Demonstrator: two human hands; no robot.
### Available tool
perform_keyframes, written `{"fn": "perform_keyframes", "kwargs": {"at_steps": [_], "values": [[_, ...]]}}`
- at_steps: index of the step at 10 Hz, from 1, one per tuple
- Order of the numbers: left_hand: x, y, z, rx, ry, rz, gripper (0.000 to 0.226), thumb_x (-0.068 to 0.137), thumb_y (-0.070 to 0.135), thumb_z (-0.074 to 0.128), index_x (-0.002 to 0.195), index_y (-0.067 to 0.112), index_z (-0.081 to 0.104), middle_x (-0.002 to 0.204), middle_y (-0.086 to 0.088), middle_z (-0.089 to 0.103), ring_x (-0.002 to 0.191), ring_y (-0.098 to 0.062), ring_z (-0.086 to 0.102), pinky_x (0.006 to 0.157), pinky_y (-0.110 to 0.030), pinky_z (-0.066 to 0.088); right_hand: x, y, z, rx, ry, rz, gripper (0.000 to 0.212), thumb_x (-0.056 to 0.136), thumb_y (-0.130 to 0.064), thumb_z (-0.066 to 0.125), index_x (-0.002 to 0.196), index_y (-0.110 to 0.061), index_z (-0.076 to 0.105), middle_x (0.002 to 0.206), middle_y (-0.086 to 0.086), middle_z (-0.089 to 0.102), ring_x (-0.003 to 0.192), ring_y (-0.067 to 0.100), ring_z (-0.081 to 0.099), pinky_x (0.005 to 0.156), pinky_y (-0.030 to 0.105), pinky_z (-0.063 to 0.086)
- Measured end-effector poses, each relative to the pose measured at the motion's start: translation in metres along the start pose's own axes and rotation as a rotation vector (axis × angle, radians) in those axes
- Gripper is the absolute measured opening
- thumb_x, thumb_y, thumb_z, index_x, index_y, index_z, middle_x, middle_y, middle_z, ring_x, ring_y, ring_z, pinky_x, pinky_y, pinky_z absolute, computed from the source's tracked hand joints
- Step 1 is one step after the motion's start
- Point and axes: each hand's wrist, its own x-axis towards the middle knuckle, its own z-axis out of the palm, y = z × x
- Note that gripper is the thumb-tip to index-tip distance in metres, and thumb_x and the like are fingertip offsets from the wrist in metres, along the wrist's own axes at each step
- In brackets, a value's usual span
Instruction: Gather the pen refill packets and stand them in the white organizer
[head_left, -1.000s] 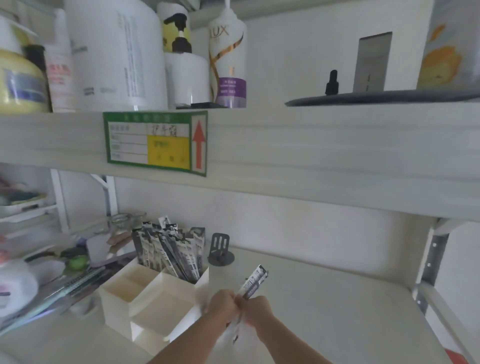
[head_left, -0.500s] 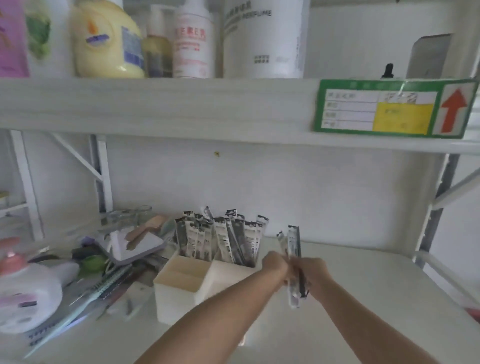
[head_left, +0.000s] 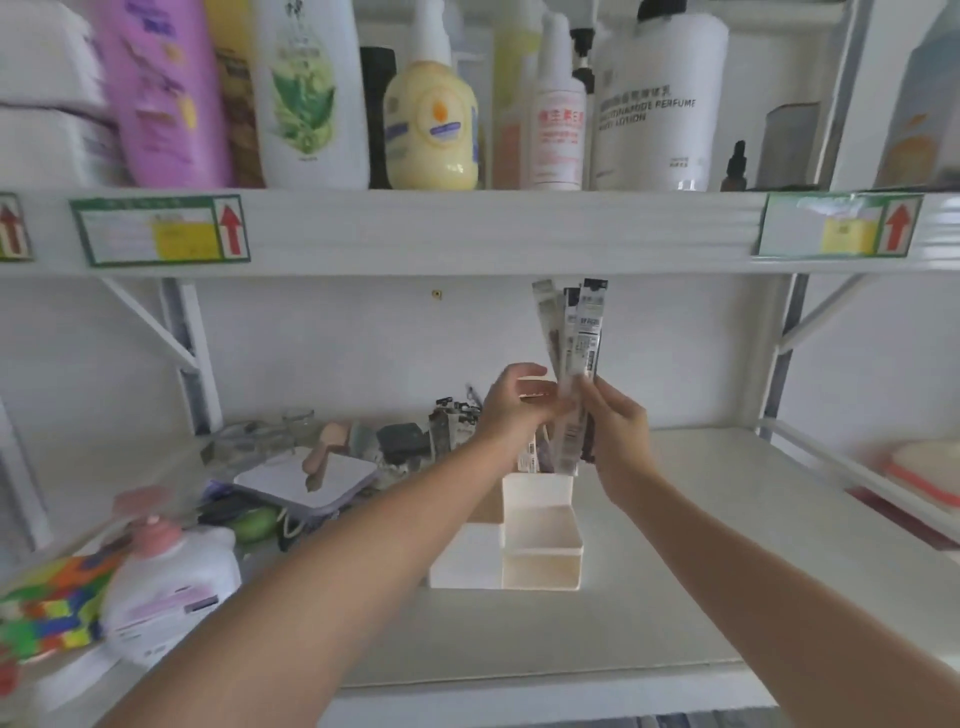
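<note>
A white organizer (head_left: 540, 545) with stepped compartments stands in the middle of the white shelf. Several pen refill packets (head_left: 451, 423) stand in its rear compartment, mostly hidden behind my left arm. My right hand (head_left: 615, 421) holds a small bunch of long black-and-clear refill packets (head_left: 576, 332) upright, their lower ends just above the organizer's rear right compartment. My left hand (head_left: 514, 402) touches the bunch from the left, fingers curled against it.
Clutter fills the shelf's left side: a white pad (head_left: 306, 480), a pump bottle with a pink top (head_left: 166, 587), a colourful cube (head_left: 47, 608). The upper shelf (head_left: 467, 228), lined with bottles, hangs close above the packets. A lower rack (head_left: 883, 478) lies right.
The view swung so the organizer is now centred. Both hands lifted the packet bunch higher and over the organizer's rear compartment, upright.
</note>
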Motion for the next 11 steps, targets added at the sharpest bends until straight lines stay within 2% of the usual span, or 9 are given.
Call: {"fn": "perform_keyframes", "kwargs": {"at_steps": [2, 4, 5, 6, 7, 8, 9, 10, 11], "values": [[-0.017, -0.015, -0.073, 0.206, 0.104, 0.010, 0.012, 0.069, 0.014, 0.077, 0.072, 0.015, 0.065, 0.085, -0.017, 0.072, 0.081, -0.029, 0.069, 0.082, -0.042, 0.058, -0.010, 0.010, 0.053, -0.270, -0.248, 0.092, 0.020, 0.095, -0.021, 0.045, 0.091, -0.024, 0.065, 0.071, -0.011, 0.065, 0.071, 0.013, 0.061, 0.064, 0.019, 0.050], [-0.008, -0.054, -0.101, 0.209, 0.186, -0.016, 0.013, 0.070, 0.016, 0.076, 0.061, 0.025, 0.071, 0.080, -0.021, 0.071, 0.070, -0.022, 0.061, 0.077, -0.046, 0.055, -0.008, 0.038, 0.084, -0.445, -0.248, 0.153, 0.035, 0.095, -0.022, 0.044, 0.104, 0.006, 0.062, 0.104, 0.029, 0.065, 0.085, 0.028, 0.062, 0.085, 0.037, 0.048], [0.004, -0.068, -0.106, 0.342, 0.195, 0.045, 0.006, 0.074, 0.013, 0.075, 0.076, 0.007, 0.076, 0.071, -0.016, 0.071, 0.065, -0.018, 0.059, 0.072, -0.039, 0.053, 0.004, 0.047, 0.086, -0.633, -0.269, 0.135, 0.035, 0.094, -0.023, 0.046, 0.097, 0.006, 0.066, 0.070, 0.020, 0.062, 0.063, 0.017, 0.050, 0.063, 0.028, 0.042], [0.011, -0.080, -0.108, 0.479, 0.141, 0.104, 0.012, 0.077, 0.013, 0.074, 0.079, 0.002, 0.076, 0.067, -0.006, 0.070, 0.059, -0.005, 0.057, 0.061, -0.015, 0.044, 0.012, 0.057, 0.083, -0.892, -0.311, 0.094, 0.036, 0.096, -0.025, 0.042, 0.096, 0.001, 0.068, 0.054, -0.002, 0.043, 0.054, 0.012, 0.041, 0.055, 0.024, 0.032], [0.013, -0.094, -0.107, 0.550, 0.039, 0.099, 0.012, 0.080, 0.007, 0.070, 0.085, -0.002, 0.075, 0.064, -0.002, 0.068, 0.049, 0.013, 0.050, 0.052, -0.001, 0.037, 0.012, 0.068, 0.076, -0.973, -0.321, 0.163, 0.037, 0.096, -0.023, 0.044, 0.108, 0.002, 0.067, 0.063, 0.003, 0.056, 0.060, 0.013, 0.049, 0.059, 0.022, 0.040], [0.014, -0.109, -0.110, 0.716, -0.134, 0.099, 0.016, 0.081, 0.012, 0.068, 0.087, -0.001, 0.075, 0.085, -0.012, 0.077, 0.065, -0.010, 0.068, 0.069, -0.020, 0.054, 0.007, 0.073, 0.074, -1.152, -0.470, 0.288, 0.034, 0.095, -0.015, 0.043, 0.114, 0.003, 0.065, 0.066, 0.004, 0.051, 0.076, 0.021, 0.058, 0.055, 0.010, 0.036], [0.017, -0.114, -0.115, 0.773, -0.235, 0.124, 0.023, 0.080, 0.010, 0.069, 0.099, -0.002, 0.072, 0.102, -0.010, 0.076, 0.081, -0.010, 0.072, 0.076, -0.005, 0.052, 0.005, 0.077, 0.077, -1.243, -0.522, 0.257, 0.035, 0.095, -0.012, 0.042, 0.125, 0.002, 0.055, 0.069, 0.007, 0.043, 0.084, 0.023, 0.061, 0.062, 0.016, 0.041], [0.011, -0.105, -0.125, 0.786, -0.236, 0.078, 0.026, 0.081, 0.014, 0.068, 0.103, 0.000, 0.072, 0.112, -0.010, 0.073, 0.095, -0.014, 0.070, 0.085, -0.013, 0.052, 0.009, 0.080, 0.079, -1.234, -0.507, 0.313, 0.029, 0.090, -0.015, 0.049, 0.114, -0.003, 0.059, 0.061, -0.003, 0.035, 0.062, 0.012, 0.046, 0.054, 0.014, 0.033], [0.002, -0.102, -0.133, 0.743, -0.166, 0.042, 0.026, 0.081, 0.018, 0.069, 0.099, 0.000, 0.074, 0.104, -0.012, 0.074, 0.085, -0.017, 0.070, 0.063, -0.008, 0.049, -0.006, 0.066, 0.070, -1.104, -0.406, 0.317, 0.013, 0.089, -0.014, 0.051, 0.078, -0.017, 0.057, 0.066, -0.006, 0.041, 0.056, 0.004, 0.037, 0.045, 0.009, 0.032]]}}
